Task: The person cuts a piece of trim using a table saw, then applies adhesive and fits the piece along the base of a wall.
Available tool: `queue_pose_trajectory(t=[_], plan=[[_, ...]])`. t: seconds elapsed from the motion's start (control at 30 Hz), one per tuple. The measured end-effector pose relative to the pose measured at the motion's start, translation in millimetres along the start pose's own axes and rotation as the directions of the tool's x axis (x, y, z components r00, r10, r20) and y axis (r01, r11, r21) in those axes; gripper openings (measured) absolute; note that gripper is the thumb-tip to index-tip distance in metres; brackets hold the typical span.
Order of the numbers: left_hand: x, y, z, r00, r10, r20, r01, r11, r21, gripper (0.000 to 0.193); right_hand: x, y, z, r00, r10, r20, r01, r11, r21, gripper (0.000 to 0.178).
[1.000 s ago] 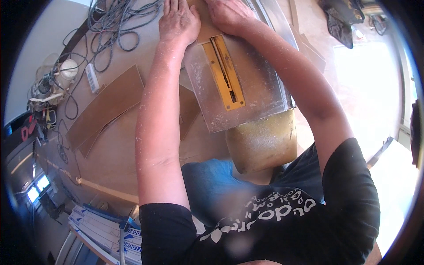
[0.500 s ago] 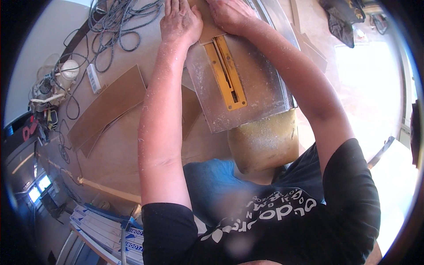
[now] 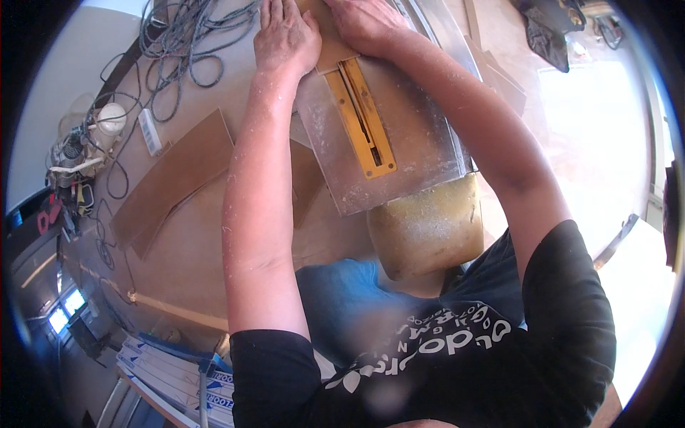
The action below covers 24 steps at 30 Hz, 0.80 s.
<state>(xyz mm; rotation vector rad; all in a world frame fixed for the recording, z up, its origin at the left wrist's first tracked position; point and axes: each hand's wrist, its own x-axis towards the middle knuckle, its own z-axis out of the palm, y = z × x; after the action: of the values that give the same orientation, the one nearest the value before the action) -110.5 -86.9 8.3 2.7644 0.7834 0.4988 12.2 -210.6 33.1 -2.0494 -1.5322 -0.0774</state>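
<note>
On the metal table of a table saw (image 3: 421, 143), my left hand (image 3: 287, 39) lies flat with its fingers stretched out, over the left side of a brown board (image 3: 334, 44). My right hand (image 3: 367, 27) rests at the board's right side, its fingertips cut off by the upper edge of the picture. The board's near edge lies at the far end of a yellow slotted insert (image 3: 362, 118). Whether a blade stands in the slot I cannot make out. Pale dust covers the metal top and speckles both my forearms.
Below the saw's near edge hangs a dusty yellowish housing (image 3: 428, 228), close to my legs. Brown board offcuts (image 3: 178, 171) lie on the floor at left. A coiled dark rope or cable (image 3: 189, 43) lies beyond them. Flooring packs (image 3: 171, 378) sit at the lower left.
Both hands have shifted very slightly farther away and left in the picture. The saw table and insert also appear a little farther left, as the view has moved slightly.
</note>
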Motion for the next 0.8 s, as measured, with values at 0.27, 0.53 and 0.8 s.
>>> queue_pose_trajectory(t=[0.27, 0.53, 0.8], plan=[[-0.5, 0.5, -2.2, 1.000, 0.003, 0.020, -0.003, 1.000, 0.008, 0.061, 0.4, 5.6, 7.3, 1.000, -0.005, -0.007, 0.005, 1.000, 0.004, 0.046], [0.6, -1.4, 3.9, 0.999, -0.002, 0.051, 0.003, 1.000, -0.002, 0.061, -2.0, 4.1, 0.3, 0.999, 0.012, 0.053, -0.012, 1.000, 0.004, 0.046], [11.2, -28.4, 33.0, 0.992, 0.119, -0.041, -0.116, 0.991, 0.070, 0.064, -2.5, 4.9, 6.4, 0.999, -0.012, -0.040, 0.012, 1.000, 0.003, 0.045]])
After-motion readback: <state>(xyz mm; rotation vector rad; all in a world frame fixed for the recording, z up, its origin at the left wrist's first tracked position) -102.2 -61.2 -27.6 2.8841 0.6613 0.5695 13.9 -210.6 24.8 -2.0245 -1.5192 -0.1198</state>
